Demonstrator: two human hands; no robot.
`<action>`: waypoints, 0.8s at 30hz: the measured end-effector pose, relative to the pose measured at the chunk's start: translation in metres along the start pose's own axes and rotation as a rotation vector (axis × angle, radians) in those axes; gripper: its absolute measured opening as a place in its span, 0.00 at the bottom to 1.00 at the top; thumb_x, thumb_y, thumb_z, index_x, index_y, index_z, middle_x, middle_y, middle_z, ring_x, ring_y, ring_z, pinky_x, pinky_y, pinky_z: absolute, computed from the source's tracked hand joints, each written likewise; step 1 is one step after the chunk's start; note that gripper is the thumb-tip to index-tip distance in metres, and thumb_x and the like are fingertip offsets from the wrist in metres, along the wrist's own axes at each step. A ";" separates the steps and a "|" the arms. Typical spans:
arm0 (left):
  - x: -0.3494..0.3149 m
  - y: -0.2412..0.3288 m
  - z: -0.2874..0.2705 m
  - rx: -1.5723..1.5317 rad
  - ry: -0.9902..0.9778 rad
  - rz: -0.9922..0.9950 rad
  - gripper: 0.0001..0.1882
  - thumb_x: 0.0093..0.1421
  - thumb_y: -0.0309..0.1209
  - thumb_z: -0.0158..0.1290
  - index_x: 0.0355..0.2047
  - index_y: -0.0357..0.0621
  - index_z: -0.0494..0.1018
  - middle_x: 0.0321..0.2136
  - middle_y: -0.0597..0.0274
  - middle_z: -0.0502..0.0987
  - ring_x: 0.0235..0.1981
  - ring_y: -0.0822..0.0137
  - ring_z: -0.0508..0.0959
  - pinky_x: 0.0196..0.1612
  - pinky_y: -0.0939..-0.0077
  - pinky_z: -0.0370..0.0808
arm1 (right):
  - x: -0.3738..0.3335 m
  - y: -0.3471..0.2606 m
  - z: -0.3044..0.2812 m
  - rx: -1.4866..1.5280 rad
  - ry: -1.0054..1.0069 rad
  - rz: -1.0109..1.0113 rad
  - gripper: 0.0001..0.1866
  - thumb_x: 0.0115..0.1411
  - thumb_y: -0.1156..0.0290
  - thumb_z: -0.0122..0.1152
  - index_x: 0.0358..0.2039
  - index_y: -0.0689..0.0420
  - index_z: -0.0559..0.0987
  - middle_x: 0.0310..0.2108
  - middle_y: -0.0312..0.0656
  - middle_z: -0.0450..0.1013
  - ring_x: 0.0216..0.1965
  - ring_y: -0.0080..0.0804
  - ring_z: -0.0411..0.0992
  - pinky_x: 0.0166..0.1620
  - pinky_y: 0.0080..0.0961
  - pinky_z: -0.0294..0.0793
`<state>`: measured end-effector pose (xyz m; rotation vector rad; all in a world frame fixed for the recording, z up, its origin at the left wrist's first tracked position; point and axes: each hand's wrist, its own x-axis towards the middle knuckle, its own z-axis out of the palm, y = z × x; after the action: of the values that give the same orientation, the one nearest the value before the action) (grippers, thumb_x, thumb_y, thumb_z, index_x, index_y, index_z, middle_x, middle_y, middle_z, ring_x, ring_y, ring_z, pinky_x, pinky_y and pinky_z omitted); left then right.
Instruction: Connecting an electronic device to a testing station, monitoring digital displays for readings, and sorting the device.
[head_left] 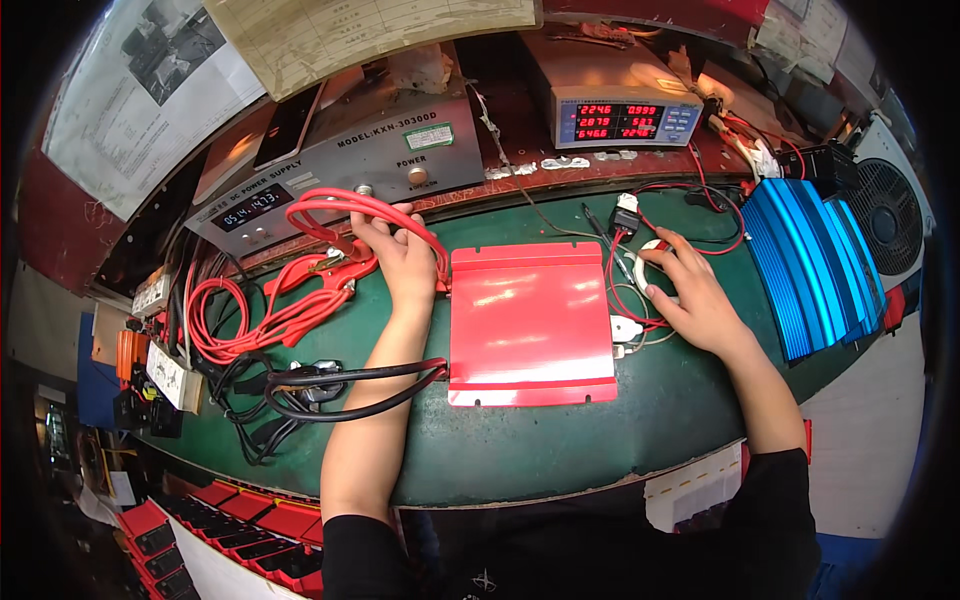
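A flat red metal box (pixel 531 325) lies on the green bench mat. From its left side come thick red cables (pixel 330 198) and black cables (pixel 300 378). My left hand (pixel 393 255) is closed at the red cables beyond the box's upper left corner, its fingers partly hidden by them. Red clamps (pixel 325 268) lie just left of that hand. To the right of the box, my right hand (pixel 692 295) curls its thumb and fingers around a white curved piece (pixel 641 268). Beside it are a black-and-white plug (pixel 626 215) and a white connector (pixel 626 329) at the box's right side.
A grey power supply (pixel 400 150) stands at the back left, a phone (pixel 290 122) resting on it. A meter with red digits (pixel 630 112) sits on the rear shelf. Blue finned housings (pixel 800 265) and a fan (pixel 888 205) occupy the right. Black clamps (pixel 322 370) lie left.
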<state>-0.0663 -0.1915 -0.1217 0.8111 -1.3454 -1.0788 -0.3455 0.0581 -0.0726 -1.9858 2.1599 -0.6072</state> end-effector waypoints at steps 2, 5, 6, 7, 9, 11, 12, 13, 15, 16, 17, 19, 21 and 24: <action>-0.001 0.001 0.000 0.000 0.002 -0.011 0.38 0.65 0.19 0.48 0.68 0.49 0.39 0.47 0.56 0.68 0.30 0.72 0.74 0.31 0.79 0.74 | 0.000 0.000 0.000 -0.004 0.001 -0.002 0.21 0.62 0.65 0.57 0.55 0.56 0.71 0.66 0.56 0.58 0.66 0.57 0.58 0.67 0.45 0.56; 0.000 0.001 0.001 0.001 0.005 -0.019 0.38 0.65 0.19 0.48 0.68 0.49 0.39 0.47 0.56 0.68 0.30 0.72 0.74 0.32 0.79 0.74 | 0.001 0.000 0.000 0.009 -0.006 0.003 0.21 0.62 0.65 0.57 0.55 0.56 0.71 0.66 0.56 0.58 0.66 0.57 0.58 0.67 0.45 0.56; 0.000 0.001 0.000 0.002 0.006 -0.015 0.38 0.65 0.19 0.48 0.68 0.49 0.39 0.47 0.56 0.68 0.30 0.72 0.74 0.31 0.79 0.74 | 0.001 0.000 0.001 0.005 -0.002 -0.002 0.21 0.62 0.65 0.57 0.55 0.56 0.71 0.66 0.56 0.58 0.67 0.57 0.58 0.67 0.45 0.56; -0.001 0.001 0.000 0.003 0.007 -0.015 0.38 0.65 0.19 0.48 0.68 0.49 0.39 0.47 0.56 0.68 0.30 0.72 0.74 0.31 0.79 0.74 | 0.001 0.000 0.001 0.002 0.001 -0.006 0.21 0.62 0.65 0.57 0.55 0.56 0.71 0.66 0.56 0.58 0.67 0.57 0.58 0.67 0.45 0.56; -0.001 0.002 0.001 0.000 0.012 -0.020 0.38 0.65 0.19 0.48 0.68 0.48 0.39 0.47 0.56 0.68 0.30 0.72 0.74 0.31 0.79 0.74 | 0.001 0.000 0.001 0.003 0.000 -0.001 0.21 0.62 0.65 0.57 0.55 0.56 0.71 0.66 0.56 0.58 0.67 0.57 0.58 0.67 0.45 0.56; -0.001 0.002 0.001 0.001 0.012 -0.020 0.38 0.65 0.19 0.48 0.68 0.48 0.39 0.47 0.55 0.68 0.30 0.72 0.74 0.31 0.79 0.74 | 0.001 0.000 0.001 0.005 -0.002 0.003 0.21 0.62 0.65 0.57 0.55 0.56 0.71 0.66 0.56 0.58 0.67 0.57 0.58 0.67 0.45 0.56; -0.001 0.003 0.001 0.003 0.012 -0.021 0.38 0.65 0.19 0.48 0.68 0.48 0.39 0.47 0.55 0.68 0.30 0.72 0.74 0.31 0.78 0.74 | 0.000 0.000 0.001 0.006 -0.002 0.003 0.21 0.62 0.66 0.57 0.55 0.56 0.71 0.66 0.56 0.58 0.67 0.57 0.58 0.67 0.45 0.56; -0.001 0.002 0.001 0.003 0.012 -0.021 0.38 0.65 0.19 0.48 0.68 0.48 0.39 0.47 0.55 0.68 0.30 0.72 0.74 0.31 0.78 0.74 | 0.001 0.000 0.001 0.007 -0.002 0.003 0.21 0.62 0.66 0.57 0.55 0.57 0.71 0.66 0.56 0.58 0.67 0.57 0.58 0.67 0.45 0.56; 0.000 0.001 0.000 0.028 0.012 -0.010 0.38 0.65 0.19 0.48 0.68 0.48 0.39 0.47 0.55 0.68 0.30 0.72 0.74 0.31 0.79 0.74 | 0.001 0.000 0.000 0.009 -0.001 0.000 0.21 0.62 0.66 0.57 0.55 0.57 0.71 0.65 0.56 0.58 0.67 0.57 0.58 0.67 0.45 0.56; 0.000 0.000 0.000 0.028 0.012 -0.011 0.38 0.65 0.19 0.48 0.68 0.48 0.39 0.47 0.55 0.68 0.30 0.72 0.74 0.31 0.79 0.74 | 0.001 0.000 0.000 0.011 0.000 -0.004 0.21 0.62 0.66 0.57 0.55 0.57 0.71 0.65 0.56 0.58 0.67 0.57 0.58 0.67 0.45 0.56; 0.001 -0.001 0.001 0.034 0.024 0.005 0.38 0.65 0.20 0.48 0.68 0.48 0.38 0.46 0.56 0.71 0.28 0.72 0.75 0.30 0.80 0.73 | 0.001 0.000 0.000 0.011 0.000 -0.003 0.21 0.62 0.66 0.57 0.55 0.57 0.71 0.65 0.56 0.58 0.67 0.57 0.58 0.67 0.45 0.56; 0.000 -0.001 0.002 0.040 0.036 0.020 0.39 0.66 0.20 0.48 0.68 0.49 0.38 0.45 0.56 0.73 0.26 0.72 0.77 0.28 0.81 0.72 | 0.001 0.000 0.000 0.007 0.008 -0.011 0.21 0.62 0.66 0.57 0.55 0.57 0.71 0.65 0.56 0.58 0.66 0.57 0.58 0.66 0.45 0.56; -0.001 0.001 0.003 0.044 0.036 0.006 0.39 0.66 0.20 0.48 0.69 0.48 0.37 0.44 0.56 0.73 0.26 0.72 0.77 0.28 0.81 0.72 | 0.001 0.000 -0.001 0.008 0.007 -0.012 0.21 0.62 0.66 0.57 0.55 0.57 0.71 0.65 0.56 0.58 0.66 0.56 0.58 0.66 0.45 0.56; 0.000 0.000 0.002 0.044 0.037 0.022 0.39 0.66 0.20 0.48 0.69 0.48 0.37 0.45 0.56 0.73 0.26 0.72 0.77 0.28 0.81 0.72 | 0.001 -0.001 0.001 0.006 0.005 -0.011 0.21 0.62 0.66 0.57 0.55 0.57 0.71 0.65 0.56 0.58 0.66 0.57 0.58 0.66 0.45 0.56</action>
<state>-0.0683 -0.1915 -0.1215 0.8431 -1.3477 -1.0154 -0.3448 0.0571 -0.0727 -1.9963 2.1485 -0.6199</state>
